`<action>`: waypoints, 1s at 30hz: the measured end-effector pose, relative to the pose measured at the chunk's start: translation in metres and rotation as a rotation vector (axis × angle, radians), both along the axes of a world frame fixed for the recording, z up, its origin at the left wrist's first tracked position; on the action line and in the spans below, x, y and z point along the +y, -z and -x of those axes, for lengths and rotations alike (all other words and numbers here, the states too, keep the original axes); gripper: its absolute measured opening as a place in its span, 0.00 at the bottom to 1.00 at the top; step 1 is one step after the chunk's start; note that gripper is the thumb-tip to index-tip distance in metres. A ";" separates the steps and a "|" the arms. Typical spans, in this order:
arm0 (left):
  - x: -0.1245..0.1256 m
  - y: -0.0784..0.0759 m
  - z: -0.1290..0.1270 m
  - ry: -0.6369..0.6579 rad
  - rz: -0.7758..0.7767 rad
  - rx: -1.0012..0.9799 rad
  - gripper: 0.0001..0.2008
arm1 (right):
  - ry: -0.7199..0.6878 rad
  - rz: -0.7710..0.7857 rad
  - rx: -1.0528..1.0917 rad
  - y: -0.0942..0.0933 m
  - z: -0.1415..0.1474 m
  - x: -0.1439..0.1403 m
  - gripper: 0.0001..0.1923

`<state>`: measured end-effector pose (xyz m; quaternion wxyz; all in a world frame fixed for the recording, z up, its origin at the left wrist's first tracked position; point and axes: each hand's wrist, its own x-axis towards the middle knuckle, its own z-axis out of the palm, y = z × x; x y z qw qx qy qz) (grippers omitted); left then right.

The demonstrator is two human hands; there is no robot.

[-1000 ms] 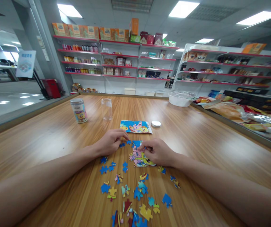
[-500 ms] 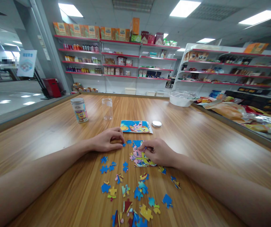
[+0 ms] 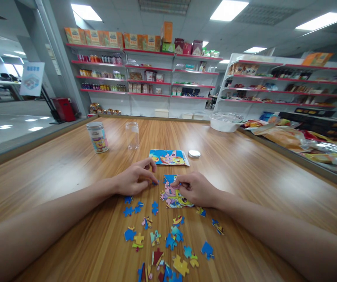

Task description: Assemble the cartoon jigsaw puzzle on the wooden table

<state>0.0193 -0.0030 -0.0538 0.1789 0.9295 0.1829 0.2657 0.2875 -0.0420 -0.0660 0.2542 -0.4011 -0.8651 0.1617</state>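
My left hand [image 3: 137, 178] rests on the table with its fingertips on a small blue puzzle piece [image 3: 155, 183], mostly covered by them. To the right, my right hand [image 3: 197, 189] is curled, thumb and index finger together on the partly joined jigsaw puzzle [image 3: 172, 197], which shows pink and yellow cartoon figures on blue. The hand hides the puzzle's right side. Between me and the hands lie several loose puzzle pieces [image 3: 171, 241], blue, yellow and dark red. Beyond the hands is a picture card [image 3: 170, 157] with a similar cartoon.
A closed printed jar [image 3: 98, 138] and a clear empty jar [image 3: 132, 136] stand at the back left. A silver lid [image 3: 194, 154] lies right of the card. At the back right are a white bowl [image 3: 225, 123] and packaged snacks [image 3: 291, 137]. Stocked shelves [image 3: 149, 70] stand behind the table.
My left fingers have reached slightly forward and right, and the blue pieces under them have shifted or become covered. My right hand stays on the puzzle. The whole view has moved slightly.
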 end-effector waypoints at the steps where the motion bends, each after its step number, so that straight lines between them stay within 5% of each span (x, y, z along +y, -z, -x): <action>1: 0.002 0.000 0.002 -0.020 -0.001 -0.020 0.16 | 0.001 0.003 0.003 0.000 0.000 0.000 0.11; 10: 0.022 0.012 0.011 -0.354 -0.021 0.008 0.09 | 0.001 0.003 -0.003 0.001 0.000 0.001 0.11; 19: 0.013 0.003 0.008 -0.049 -0.007 0.025 0.08 | 0.001 0.008 0.000 0.000 0.000 0.001 0.12; 30: 0.006 0.012 -0.003 -0.120 -0.048 -0.008 0.12 | -0.004 -0.001 0.002 -0.002 0.001 0.000 0.12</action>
